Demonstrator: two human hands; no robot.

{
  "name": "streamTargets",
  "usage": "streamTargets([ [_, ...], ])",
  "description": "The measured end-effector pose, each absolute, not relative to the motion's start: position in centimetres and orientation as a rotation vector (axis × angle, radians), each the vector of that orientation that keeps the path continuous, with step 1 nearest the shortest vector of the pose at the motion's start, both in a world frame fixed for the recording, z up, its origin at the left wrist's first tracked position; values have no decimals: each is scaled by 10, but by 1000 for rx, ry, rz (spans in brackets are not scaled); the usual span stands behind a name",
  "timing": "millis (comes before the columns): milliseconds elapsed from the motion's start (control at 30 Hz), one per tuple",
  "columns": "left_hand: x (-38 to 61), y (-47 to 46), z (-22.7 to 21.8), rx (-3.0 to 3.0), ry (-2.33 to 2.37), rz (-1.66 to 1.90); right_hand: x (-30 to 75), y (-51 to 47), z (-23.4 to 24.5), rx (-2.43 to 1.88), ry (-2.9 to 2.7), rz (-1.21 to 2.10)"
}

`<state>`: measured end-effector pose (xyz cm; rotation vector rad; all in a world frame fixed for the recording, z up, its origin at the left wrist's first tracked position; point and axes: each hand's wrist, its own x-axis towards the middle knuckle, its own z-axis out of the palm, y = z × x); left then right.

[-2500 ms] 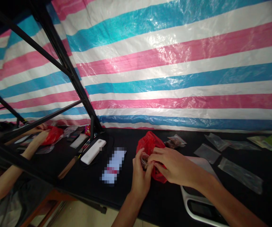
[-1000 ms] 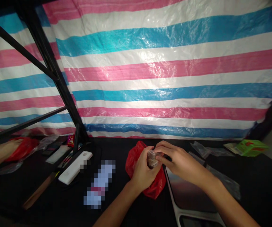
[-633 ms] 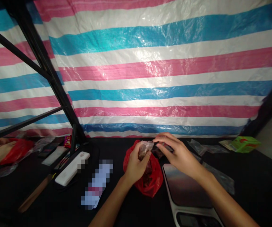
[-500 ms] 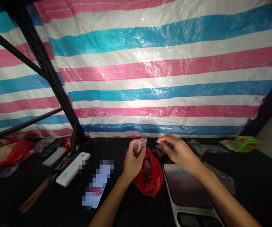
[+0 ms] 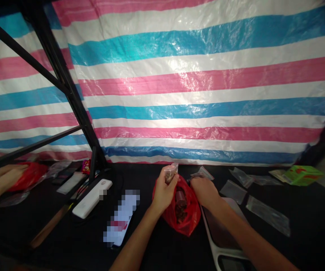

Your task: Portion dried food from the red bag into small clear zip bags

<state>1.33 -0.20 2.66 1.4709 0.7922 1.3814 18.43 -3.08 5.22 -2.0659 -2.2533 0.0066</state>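
My left hand (image 5: 164, 190) is closed around a small clear zip bag (image 5: 171, 173) with brownish contents, held upright over the far left edge of a red plastic bag (image 5: 189, 226). The red bag lies open; a dark reddish cylinder (image 5: 181, 198) and brown bits (image 5: 181, 215) show inside. My right hand (image 5: 206, 192) is curled, knuckles up, at the red bag's right side; its fingertips are hidden, and I cannot tell what they hold. Just beyond its knuckles a clear zip bag (image 5: 202, 173) shows. Under my right forearm sits a kitchen scale (image 5: 221, 233).
Flat clear bags (image 5: 268, 214) lie right of the scale, with a green box (image 5: 303, 175) behind. Leftward are a phone (image 5: 123, 220), a white power bank (image 5: 92, 198) and a brown strip (image 5: 49, 227). Beyond a black frame (image 5: 72, 96), another person's hands (image 5: 8, 178) touch a red bag.
My right hand has moved down from above to the red bag's right side, its fingers now curled out of sight. My left hand still holds the small zip bag. The view has shifted slightly.
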Motion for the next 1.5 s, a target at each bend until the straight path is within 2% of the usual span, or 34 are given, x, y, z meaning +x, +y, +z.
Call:
streamTargets([
  [167, 12, 0, 26, 1472, 829, 1419, 193, -40, 59, -2045, -2267, -28],
  [267, 12, -2, 27, 1522, 818, 1449, 206, -47, 77, -1962, -2079, -33],
  [400, 13, -11, 29, 1685, 740, 1399, 206, -56, 106, -1588, -1802, 164],
  [567, 16, -22, 34, 1817, 682, 1311, 184, -68, 114, -1231, -1825, 285],
  [933, 19, -24, 27, 1746, 684, 1216, 192, -66, 107, -1095, -1951, 439],
  [1200, 17, -23, 29, 1724, 684, 1251, 195, -69, 114, -1028, -2024, 380],
  [1367, 17, -23, 29, 1691, 710, 1276, 194, -64, 99, -1146, -1863, 310],
  [1500, 18, -26, 32, 1640, 718, 1257, 191, -57, 79, -1213, -1678, 583],
])
